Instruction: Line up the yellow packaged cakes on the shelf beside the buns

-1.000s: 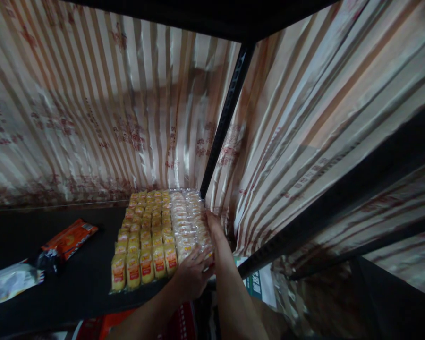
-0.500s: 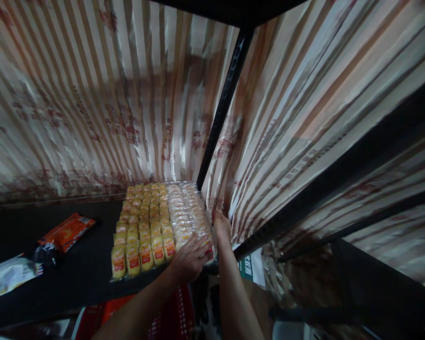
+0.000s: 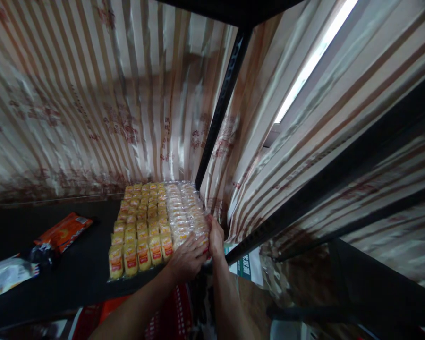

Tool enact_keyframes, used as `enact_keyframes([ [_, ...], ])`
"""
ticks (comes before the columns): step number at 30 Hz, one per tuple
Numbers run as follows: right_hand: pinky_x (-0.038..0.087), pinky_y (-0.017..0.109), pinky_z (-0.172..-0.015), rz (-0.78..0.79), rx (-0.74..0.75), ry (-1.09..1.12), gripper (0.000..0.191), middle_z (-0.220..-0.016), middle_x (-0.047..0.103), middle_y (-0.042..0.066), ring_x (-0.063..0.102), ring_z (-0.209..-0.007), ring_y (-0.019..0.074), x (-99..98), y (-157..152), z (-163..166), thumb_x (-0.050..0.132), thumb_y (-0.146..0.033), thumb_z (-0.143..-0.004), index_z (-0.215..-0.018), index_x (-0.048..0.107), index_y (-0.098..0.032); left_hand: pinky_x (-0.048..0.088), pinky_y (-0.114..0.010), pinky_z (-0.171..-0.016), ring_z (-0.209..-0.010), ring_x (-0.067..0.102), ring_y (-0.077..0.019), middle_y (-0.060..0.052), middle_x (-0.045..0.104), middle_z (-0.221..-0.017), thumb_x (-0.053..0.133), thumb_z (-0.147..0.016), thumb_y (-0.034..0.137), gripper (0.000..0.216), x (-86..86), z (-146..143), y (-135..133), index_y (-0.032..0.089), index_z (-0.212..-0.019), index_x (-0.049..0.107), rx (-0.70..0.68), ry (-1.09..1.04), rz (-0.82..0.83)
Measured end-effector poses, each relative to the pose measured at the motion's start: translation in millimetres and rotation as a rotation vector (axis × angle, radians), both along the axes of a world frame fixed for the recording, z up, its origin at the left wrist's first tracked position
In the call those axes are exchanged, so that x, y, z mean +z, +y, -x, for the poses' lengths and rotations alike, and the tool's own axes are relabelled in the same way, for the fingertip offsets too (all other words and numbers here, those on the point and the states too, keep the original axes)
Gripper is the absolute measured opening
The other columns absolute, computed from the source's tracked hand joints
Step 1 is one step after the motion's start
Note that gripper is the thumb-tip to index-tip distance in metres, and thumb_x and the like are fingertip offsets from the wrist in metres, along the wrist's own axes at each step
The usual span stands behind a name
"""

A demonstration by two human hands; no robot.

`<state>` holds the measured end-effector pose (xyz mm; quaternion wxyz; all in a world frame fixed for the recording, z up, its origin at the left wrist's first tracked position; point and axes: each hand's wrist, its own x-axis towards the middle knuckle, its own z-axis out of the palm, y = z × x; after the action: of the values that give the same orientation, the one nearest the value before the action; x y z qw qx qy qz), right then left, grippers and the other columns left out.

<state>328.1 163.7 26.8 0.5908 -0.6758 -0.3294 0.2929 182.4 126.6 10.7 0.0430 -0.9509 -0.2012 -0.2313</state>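
Rows of pale packets point(image 3: 184, 212) in clear wrapping stand at the right end of a dark shelf point(image 3: 92, 288). My left hand point(image 3: 188, 257) lies with outstretched fingers on the front of these packets. Against their right side rests my right hand point(image 3: 216, 236), its fingers extended along the wrapping and partly hidden. Neither hand closes round a packet. Directly left of the pale rows are several rows of yellow wrapped cakes point(image 3: 145, 236) with red and orange labels.
An orange packet point(image 3: 65, 231) and a white packet point(image 3: 9, 276) lie farther left. A black post point(image 3: 219, 108) rises behind the rows, with striped plastic sheeting point(image 3: 92, 94) at the back and right. Below is a red crate point(image 3: 179, 307).
My right hand has come in leftward against the side of the pale packets. The right sheeting has shifted, showing a bright gap. My left hand stays on the front.
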Motion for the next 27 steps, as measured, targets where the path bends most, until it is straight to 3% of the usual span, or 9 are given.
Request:
enact_keyframes([
  [7, 0.041, 0.027, -0.091, 0.108, 0.086, -0.068, 0.068, -0.118, 0.063, 0.009, 0.057, -0.110, 0.0220, 4.6, 3.4, -6.0, 0.034, -0.064, -0.079, -0.115, 0.063, -0.014, 0.019, -0.049, -0.112, -0.135, 0.026, -0.0259, -0.004, 0.045, -0.138, 0.038, -0.091, 0.029, 0.037, 7.8, 0.5, -0.3, 0.020, -0.125, 0.049, -0.014, 0.030, -0.007],
  [15, 0.037, 0.035, -0.097, 0.238, 0.137, -0.281, 0.064, -0.121, 0.060, 0.014, 0.052, -0.116, 0.0257, 19.3, 1.1, -1.9, 0.024, -0.055, -0.087, -0.117, 0.061, -0.013, 0.018, -0.049, -0.112, -0.137, 0.021, -0.0258, -0.006, 0.042, -0.141, 0.043, -0.088, 0.028, 0.044, 15.0, 3.0, -1.7, 0.018, -0.132, 0.043, -0.023, 0.074, 0.046],
  [20, 0.037, 0.038, -0.097, 0.273, 0.149, -0.372, 0.063, -0.120, 0.060, 0.016, 0.053, -0.115, 0.0278, 25.9, -3.3, 4.0, 0.023, -0.051, -0.088, -0.119, 0.059, -0.011, 0.019, -0.049, -0.112, -0.138, 0.019, -0.0254, -0.006, 0.043, -0.140, 0.042, -0.088, 0.029, 0.044, 11.5, 3.3, -0.2, 0.018, -0.131, 0.043, -0.035, 0.065, 0.060],
  [27, 0.037, 0.032, -0.096, 0.274, 0.163, -0.406, 0.061, -0.124, 0.058, 0.013, 0.052, -0.116, 0.0246, 38.7, 4.7, 1.0, 0.021, -0.050, -0.089, -0.125, 0.054, -0.013, 0.021, -0.051, -0.111, -0.137, 0.021, -0.0254, -0.005, 0.042, -0.141, 0.041, -0.089, 0.028, 0.043, 4.5, 1.4, 0.1, 0.019, -0.131, 0.044, -0.024, 0.037, 0.031],
])
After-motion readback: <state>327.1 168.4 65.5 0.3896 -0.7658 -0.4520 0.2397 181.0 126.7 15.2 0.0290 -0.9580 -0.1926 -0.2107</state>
